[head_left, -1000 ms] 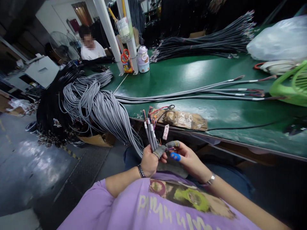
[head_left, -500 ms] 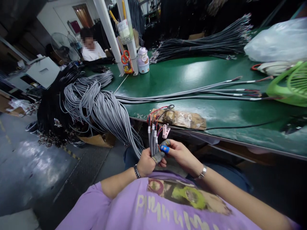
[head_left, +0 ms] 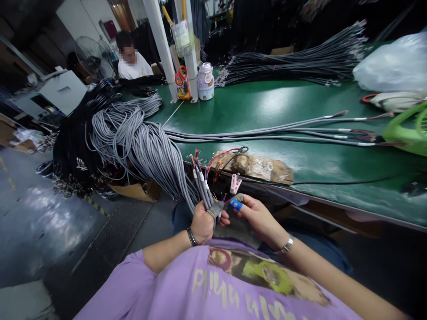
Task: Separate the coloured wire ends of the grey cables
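Note:
Several grey cables (head_left: 203, 189) are gripped in my left hand (head_left: 204, 222), their stripped ends with coloured wires pointing up and away from me. Grey covering sits on the left thumb. My right hand (head_left: 253, 213), with blue tape on one finger and a grey cover on another, is closed in a pinch just right of the left thumb. A thin reddish wire seems to run between the two hands at its fingertips. Beyond the hands, a pink clip (head_left: 235, 183) hangs at the table edge beside a tape-covered wooden block (head_left: 267, 169).
A large heap of grey cables (head_left: 133, 133) drapes over the green table's (head_left: 253, 106) left end. More grey cables lie along the table toward a green plastic basket-like object (head_left: 408, 129). Dark cable bundles (head_left: 293, 62), a purple bottle (head_left: 206, 82) and orange-handled scissors (head_left: 181, 76) stand farther back. A person (head_left: 133, 62) sits beyond.
The cables in my left hand have tilted left, and one cable end now splays to the right. My right hand has drawn slightly away to the right. The view has shifted a little.

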A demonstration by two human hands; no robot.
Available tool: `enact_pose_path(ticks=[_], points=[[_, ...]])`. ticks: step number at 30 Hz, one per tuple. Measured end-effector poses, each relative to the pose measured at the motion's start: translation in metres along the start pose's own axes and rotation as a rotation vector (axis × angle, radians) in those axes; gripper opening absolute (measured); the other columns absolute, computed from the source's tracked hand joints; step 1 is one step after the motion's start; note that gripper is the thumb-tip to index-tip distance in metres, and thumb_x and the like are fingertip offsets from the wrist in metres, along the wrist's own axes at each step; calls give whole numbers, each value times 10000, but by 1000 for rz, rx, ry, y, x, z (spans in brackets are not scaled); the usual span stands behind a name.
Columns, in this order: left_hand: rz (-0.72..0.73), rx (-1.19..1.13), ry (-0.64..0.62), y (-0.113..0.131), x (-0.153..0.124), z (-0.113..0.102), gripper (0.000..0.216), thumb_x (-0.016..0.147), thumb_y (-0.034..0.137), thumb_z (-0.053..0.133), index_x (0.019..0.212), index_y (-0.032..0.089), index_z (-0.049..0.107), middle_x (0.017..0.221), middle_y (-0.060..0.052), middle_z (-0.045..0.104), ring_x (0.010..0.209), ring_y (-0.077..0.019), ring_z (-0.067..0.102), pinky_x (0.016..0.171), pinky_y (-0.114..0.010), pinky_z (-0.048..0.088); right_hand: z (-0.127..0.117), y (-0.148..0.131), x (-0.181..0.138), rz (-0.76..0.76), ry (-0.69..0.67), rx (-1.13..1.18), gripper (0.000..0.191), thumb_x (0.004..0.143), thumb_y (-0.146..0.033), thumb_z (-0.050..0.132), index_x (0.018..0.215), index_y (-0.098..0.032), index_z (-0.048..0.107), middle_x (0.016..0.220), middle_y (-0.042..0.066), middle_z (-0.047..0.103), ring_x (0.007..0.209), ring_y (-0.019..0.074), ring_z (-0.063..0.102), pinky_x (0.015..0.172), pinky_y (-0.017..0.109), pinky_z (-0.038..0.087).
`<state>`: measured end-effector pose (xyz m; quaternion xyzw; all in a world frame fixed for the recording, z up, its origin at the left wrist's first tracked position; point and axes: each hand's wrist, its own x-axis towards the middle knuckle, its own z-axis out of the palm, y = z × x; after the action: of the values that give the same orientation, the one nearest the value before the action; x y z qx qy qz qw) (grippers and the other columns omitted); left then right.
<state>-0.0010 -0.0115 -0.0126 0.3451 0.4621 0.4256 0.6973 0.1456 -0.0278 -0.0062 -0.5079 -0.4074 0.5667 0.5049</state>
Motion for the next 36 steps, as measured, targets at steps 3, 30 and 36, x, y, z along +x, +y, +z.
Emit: enact_pose_path(ticks=[3,30,36], points=[[13,36,-15,-5,1,-1,480,635,540,751,825,158,530,533,13,612,415,-131,584,397,-198,406,6,-5,-1,0,-47,25,405,668,-544,738,759,-192,558,620,-18,555,541,116,476,535,278,404],[-35,15,-22,-4,0,-1,483,603,529,768,797,160,524,530,16,597,452,-144,604,418,-204,408,10,8,2,-12,-74,-7,407,746,-603,635,760,-209,536,577,-10,572,532,138,497,543,298,402],[-41,32,-73,-2,0,-3,476,612,523,764,800,156,524,525,20,595,406,-126,568,406,-210,406,14,1,0,47,-100,114,394,751,-564,662,765,-198,517,530,-20,567,470,125,503,518,288,382]])
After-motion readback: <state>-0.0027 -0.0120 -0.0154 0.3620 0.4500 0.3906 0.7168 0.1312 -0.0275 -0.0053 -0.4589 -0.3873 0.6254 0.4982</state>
